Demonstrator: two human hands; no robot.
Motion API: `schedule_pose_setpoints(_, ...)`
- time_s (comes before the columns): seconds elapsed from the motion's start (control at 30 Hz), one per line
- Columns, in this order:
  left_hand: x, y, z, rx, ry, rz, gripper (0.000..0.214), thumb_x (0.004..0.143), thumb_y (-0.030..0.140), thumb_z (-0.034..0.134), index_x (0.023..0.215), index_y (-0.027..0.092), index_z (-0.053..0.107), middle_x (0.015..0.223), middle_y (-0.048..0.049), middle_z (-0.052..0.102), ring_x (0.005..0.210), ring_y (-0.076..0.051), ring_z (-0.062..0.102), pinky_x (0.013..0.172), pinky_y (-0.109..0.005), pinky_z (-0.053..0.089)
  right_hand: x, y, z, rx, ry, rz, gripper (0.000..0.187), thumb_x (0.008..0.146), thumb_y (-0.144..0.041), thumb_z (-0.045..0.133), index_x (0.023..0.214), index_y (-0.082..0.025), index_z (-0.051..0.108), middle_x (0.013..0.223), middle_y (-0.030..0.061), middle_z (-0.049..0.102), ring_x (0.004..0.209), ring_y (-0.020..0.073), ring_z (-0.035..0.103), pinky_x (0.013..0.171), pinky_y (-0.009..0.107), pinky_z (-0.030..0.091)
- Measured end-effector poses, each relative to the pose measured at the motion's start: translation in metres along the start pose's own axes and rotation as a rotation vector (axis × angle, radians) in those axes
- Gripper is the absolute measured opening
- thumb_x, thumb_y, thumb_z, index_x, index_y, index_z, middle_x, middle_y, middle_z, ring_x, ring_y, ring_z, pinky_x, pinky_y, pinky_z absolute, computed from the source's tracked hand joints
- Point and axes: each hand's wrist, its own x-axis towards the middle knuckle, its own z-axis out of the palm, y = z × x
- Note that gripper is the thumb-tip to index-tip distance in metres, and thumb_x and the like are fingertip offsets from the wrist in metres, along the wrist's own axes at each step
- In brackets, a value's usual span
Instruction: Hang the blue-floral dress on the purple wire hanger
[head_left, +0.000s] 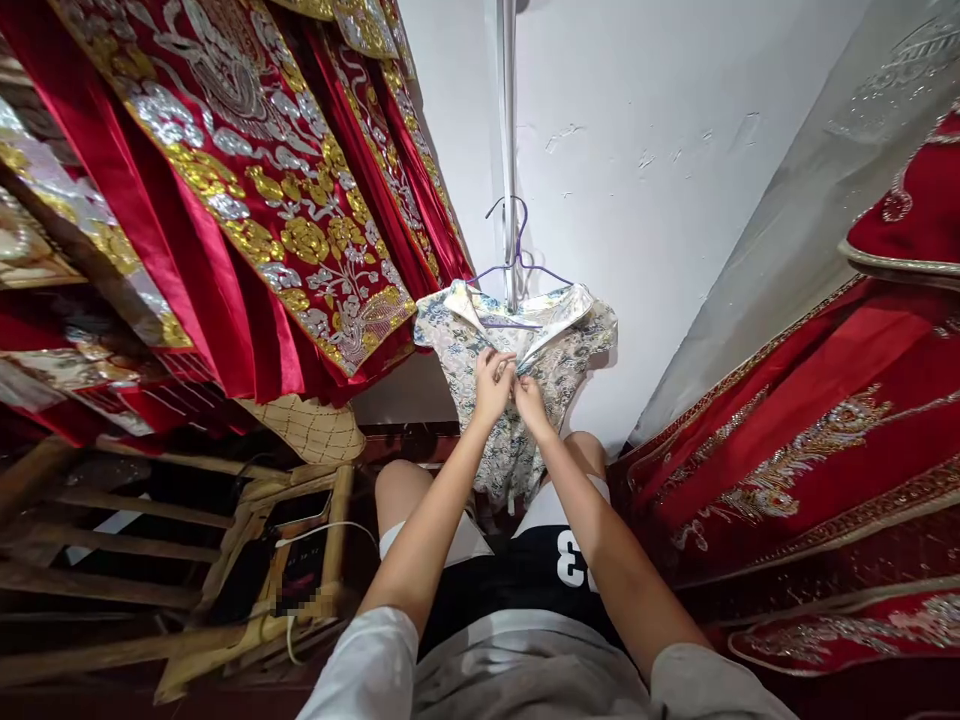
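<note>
A short-sleeved floral garment [495, 455] with a white-lined open collar hangs in front of me on a purple wire hanger [551, 272]. The hanger's hook is at a metal pole against the wall. My left hand [493, 385] is at the front of the garment, just below the collar opening, with its fingers bent and pinching the cloth. Close beside it, my right hand [530, 402] is closed on the same front edge. The small spot between the fingertips is too small to make out. The garment's lower part hangs between my knees.
Red embroidered cloths with gold and silver sequins [300, 230] hang at the left. More red beaded cloth [810, 450] is at the right. A bamboo chair [337, 530] at the lower left holds a phone [300, 570] with a white cable. A white wall [637, 120] stands behind.
</note>
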Motion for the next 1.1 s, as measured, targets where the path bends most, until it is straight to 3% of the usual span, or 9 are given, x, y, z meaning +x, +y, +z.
schedule_pose_setpoints(0.13, 0.016, 0.003, 0.006, -0.144, 0.03, -0.113, 0.031, 0.089, 0.024, 0.062, 0.118, 0.018, 0.071, 0.123, -0.014, 0.067, 0.119, -0.027, 0.064, 0.111, -0.047, 0.048, 0.025, -0.012, -0.011, -0.275, -0.044, 0.04, 0.022, 0.094, -0.038, 0.059, 0.081, -0.021, 0.061, 0.086, 0.0104, 0.072, 0.087, 0.0248, 0.067, 0.078, 0.031, 0.046)
schedule_pose_setpoints(0.23, 0.003, 0.008, 0.003, -0.234, 0.14, -0.117, 0.027, 0.091, 0.024, 0.058, 0.115, 0.017, 0.069, 0.123, -0.0144, 0.07, 0.115, -0.026, 0.067, 0.11, -0.046, 0.049, 0.02, -0.014, -0.015, -0.392, -0.075, -0.025, 0.024, 0.093, -0.035, 0.059, 0.075, -0.021, 0.058, 0.086, 0.0111, 0.074, 0.084, 0.0239, 0.067, 0.077, 0.031, 0.045)
schedule_pose_setpoints(0.37, -0.046, 0.001, 0.0, -0.394, 0.226, -0.069, 0.029, 0.085, 0.018, 0.058, 0.114, 0.021, 0.056, 0.126, -0.0127, 0.067, 0.118, -0.023, 0.067, 0.112, -0.045, 0.048, -0.02, 0.001, -0.013, 0.026, -0.072, -0.025, 0.027, 0.088, -0.04, 0.061, 0.069, -0.021, 0.056, 0.071, 0.0052, 0.069, 0.066, 0.0176, 0.062, 0.069, 0.029, 0.046)
schedule_pose_setpoints(0.5, -0.093, -0.008, 0.001, -0.369, 0.109, -0.127, 0.034, 0.079, 0.014, 0.063, 0.109, 0.023, 0.05, 0.118, -0.0101, 0.067, 0.114, -0.021, 0.068, 0.107, -0.042, 0.051, -0.057, 0.011, -0.017, 0.379, -0.064, 0.014, 0.036, 0.077, -0.055, 0.067, 0.069, -0.021, 0.06, 0.063, 0.002, 0.064, 0.054, 0.0147, 0.053, 0.057, 0.028, 0.043)
schedule_pose_setpoints(0.6, -0.108, -0.001, 0.002, -0.251, 0.028, -0.124, 0.03, 0.085, 0.021, 0.064, 0.114, 0.021, 0.056, 0.113, -0.0094, 0.067, 0.107, -0.021, 0.069, 0.098, -0.037, 0.054, -0.063, 0.003, -0.029, 0.399, -0.159, 0.025, 0.039, 0.071, -0.058, 0.072, 0.064, -0.021, 0.062, 0.059, 0.0028, 0.063, 0.054, 0.0144, 0.052, 0.054, 0.027, 0.04)
schedule_pose_setpoints(0.73, -0.11, 0.014, 0.003, -0.092, 0.092, -0.069, 0.009, 0.087, 0.02, 0.059, 0.096, 0.02, 0.061, 0.088, -0.0032, 0.067, 0.084, -0.018, 0.065, 0.079, -0.03, 0.052, -0.061, -0.014, -0.044, 0.319, -0.299, 0.042, 0.04, 0.07, -0.056, 0.073, 0.057, -0.02, 0.061, 0.056, 0.0038, 0.062, 0.049, 0.0128, 0.048, 0.05, 0.026, 0.037)
schedule_pose_setpoints(0.97, -0.115, 0.023, 0.01, 0.063, 0.057, 0.081, 0.011, 0.083, 0.015, 0.058, 0.076, 0.02, 0.052, 0.074, 0.0013, 0.05, 0.067, -0.014, 0.05, 0.063, -0.025, 0.041, -0.065, -0.034, -0.051, 0.429, -0.077, 0.123, 0.046, 0.069, -0.064, 0.072, 0.059, -0.021, 0.058, 0.052, 0.0016, 0.06, 0.048, 0.0124, 0.048, 0.049, 0.026, 0.039)
schedule_pose_setpoints(1.1, -0.116, 0.024, 0.017, 0.045, 0.029, 0.058, 0.009, 0.08, 0.012, 0.055, 0.078, 0.02, 0.052, 0.074, 0.0024, 0.048, 0.061, -0.011, 0.046, 0.06, -0.023, 0.039, -0.026, -0.073, -0.056, 0.286, -0.002, -0.045, 0.043, 0.082, -0.059, 0.066, 0.071, -0.018, 0.066, 0.059, 0.0021, 0.065, 0.051, 0.0122, 0.052, 0.05, 0.025, 0.04)
